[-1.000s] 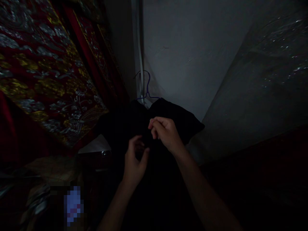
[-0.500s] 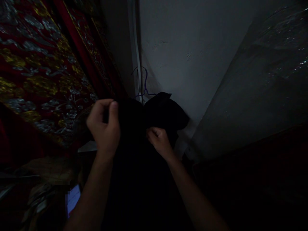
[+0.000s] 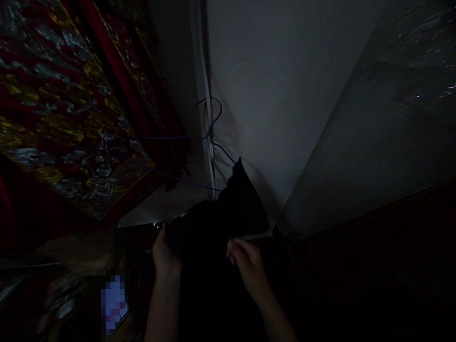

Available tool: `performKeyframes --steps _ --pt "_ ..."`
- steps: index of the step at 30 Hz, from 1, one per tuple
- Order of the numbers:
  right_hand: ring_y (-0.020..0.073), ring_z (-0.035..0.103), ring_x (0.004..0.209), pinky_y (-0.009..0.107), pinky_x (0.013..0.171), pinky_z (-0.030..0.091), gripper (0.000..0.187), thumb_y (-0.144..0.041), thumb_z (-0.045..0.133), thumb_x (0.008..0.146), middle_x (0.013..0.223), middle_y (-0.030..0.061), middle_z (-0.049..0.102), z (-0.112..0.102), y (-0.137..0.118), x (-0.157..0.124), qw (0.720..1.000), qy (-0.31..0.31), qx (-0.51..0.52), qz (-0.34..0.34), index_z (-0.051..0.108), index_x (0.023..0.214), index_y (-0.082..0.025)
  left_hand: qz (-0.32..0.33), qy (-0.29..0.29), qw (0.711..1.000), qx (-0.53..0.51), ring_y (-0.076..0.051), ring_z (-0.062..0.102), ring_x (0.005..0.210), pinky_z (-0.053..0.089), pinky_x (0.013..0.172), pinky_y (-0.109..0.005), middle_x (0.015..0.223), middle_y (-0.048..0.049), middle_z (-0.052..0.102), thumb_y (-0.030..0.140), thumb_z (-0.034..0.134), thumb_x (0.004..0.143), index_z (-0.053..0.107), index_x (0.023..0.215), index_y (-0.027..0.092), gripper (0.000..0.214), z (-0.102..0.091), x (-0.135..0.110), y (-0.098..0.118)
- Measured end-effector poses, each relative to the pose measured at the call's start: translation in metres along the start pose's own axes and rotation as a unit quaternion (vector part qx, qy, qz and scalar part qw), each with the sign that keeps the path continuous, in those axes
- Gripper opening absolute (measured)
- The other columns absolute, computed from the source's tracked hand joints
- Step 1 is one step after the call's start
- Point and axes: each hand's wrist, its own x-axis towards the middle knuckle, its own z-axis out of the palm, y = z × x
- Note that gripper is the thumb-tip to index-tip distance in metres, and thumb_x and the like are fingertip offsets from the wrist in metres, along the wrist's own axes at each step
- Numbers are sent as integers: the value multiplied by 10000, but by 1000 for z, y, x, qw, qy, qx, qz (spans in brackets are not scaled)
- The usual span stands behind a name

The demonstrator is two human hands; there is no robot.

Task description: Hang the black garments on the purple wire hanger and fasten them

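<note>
A black garment hangs from the right arm of a thin purple wire hanger. The hanger's left half is bare and sticks out to the left. My left hand is closed on the garment's left side, thumb up. My right hand has its fingers curled against the dark cloth below the hanging shoulder part. The darkness hides the cloth's folds and most of its lower part.
Red cloth with gold and silver embroidery hangs at the left. A white cable runs down the grey wall, with the hanger's hook by it. A lit, pixelated screen lies lower left. Shiny plastic sheeting covers the right.
Both hands have moved down with the black garment. Its left side has come off the hanger, baring the wire there, while its right side has slid lower along the hanger.
</note>
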Motion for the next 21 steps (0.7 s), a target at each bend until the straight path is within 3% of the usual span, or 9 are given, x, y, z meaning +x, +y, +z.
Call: performKeyframes --steps 4,7,9,11,12,14,16,18,21 --pt "209 616 861 300 822 489 251 -460 661 862 836 34 650 -12 -2 10 996 33 -49 -66 642 821 -213 9 -87 996 -14 -153 637 767 505 735 -233 801 5 681 417 751 802 702 836 201 224 36 -34 -3" --pt "261 607 1163 377 1052 450 352 -373 709 823 1184 75 684 -5 -13 10 995 -34 -15 -94 658 1146 -241 129 -209 961 128 -160 605 763 474 737 -233 772 -4 655 378 687 881 714 813 201 191 60 -56 5" --pt "261 619 1144 386 1051 460 328 -331 678 822 1188 73 691 1 -22 10 993 -74 1 -93 674 1134 -231 212 -273 914 210 -184 609 809 472 783 -258 802 -28 655 325 636 918 726 803 204 190 71 -63 11" --pt "231 654 947 345 910 523 180 -323 605 839 990 49 718 -1 -33 15 993 -95 5 -72 700 937 -206 245 -321 883 238 -221 625 934 473 884 -293 926 -64 678 314 621 926 752 871 210 177 76 -60 16" --pt "202 639 801 306 777 537 162 -324 581 830 846 30 699 -6 -39 19 993 -107 1 -51 680 812 -198 230 -345 878 237 -239 628 1008 467 940 -311 1008 -79 690 329 614 931 764 958 218 189 76 -57 18" --pt "141 516 560 234 527 439 183 -316 579 767 609 -14 586 -22 -55 30 989 -149 -20 -3 592 631 -196 148 -393 880 221 -261 635 1095 451 1022 -343 1105 -90 708 385 604 938 752 1117 233 277 71 -48 17" --pt "105 399 459 212 426 308 200 -289 584 701 497 -42 479 -42 -75 45 979 -196 -63 -1 519 533 -201 47 -440 869 221 -268 675 1019 487 996 -362 997 -78 745 442 622 923 767 1084 232 302 60 -41 12" --pt "109 421 461 216 437 311 187 -245 561 681 481 -42 482 -61 -95 63 968 -210 -117 -72 530 502 -200 -5 -470 845 257 -272 695 894 533 909 -362 828 -62 747 452 684 872 786 878 233 242 48 -36 5" --pt "162 606 628 255 601 465 172 -167 524 668 638 -9 659 -73 -116 92 957 -116 -148 -221 690 636 -197 20 -454 830 324 -268 689 843 531 862 -329 783 -60 746 389 802 758 750 710 243 162 29 -24 2"
